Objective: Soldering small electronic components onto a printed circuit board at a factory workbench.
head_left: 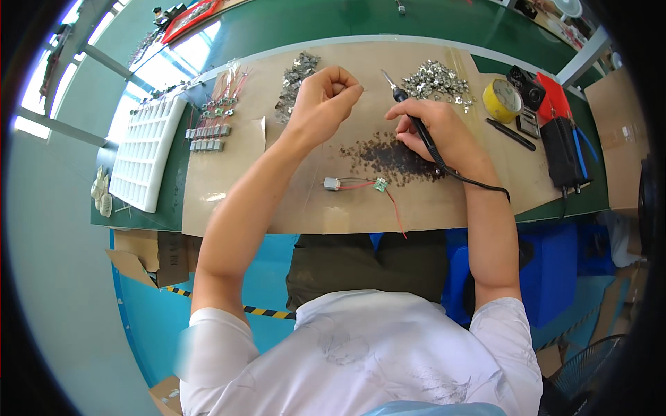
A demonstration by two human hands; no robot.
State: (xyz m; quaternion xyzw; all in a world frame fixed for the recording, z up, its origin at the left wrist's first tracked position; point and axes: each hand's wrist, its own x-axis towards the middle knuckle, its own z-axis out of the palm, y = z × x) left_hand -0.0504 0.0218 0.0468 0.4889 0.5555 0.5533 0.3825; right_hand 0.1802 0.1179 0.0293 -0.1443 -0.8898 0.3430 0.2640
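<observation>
My right hand [444, 135] holds a soldering iron [424, 135] like a pen. Its tip points up and away to the left, and its cord runs back over my wrist. With fingers curled into a pinch, my left hand [326, 100] hovers left of the iron's tip; whatever may be inside is hidden. Under my right hand spreads a patch of small dark brown bits [378, 156]. Nearer to me lies a small motor [332, 184], wired to a little green circuit board [381, 184] with a loose red wire.
Piles of small metal parts lie at the back left [295, 83] and back right [437, 82]. Several wired motors [208, 139] stand in rows beside a white compartment tray [147, 152]. On the right are yellow tape [502, 100], a black pen [510, 134] and a black box [565, 152].
</observation>
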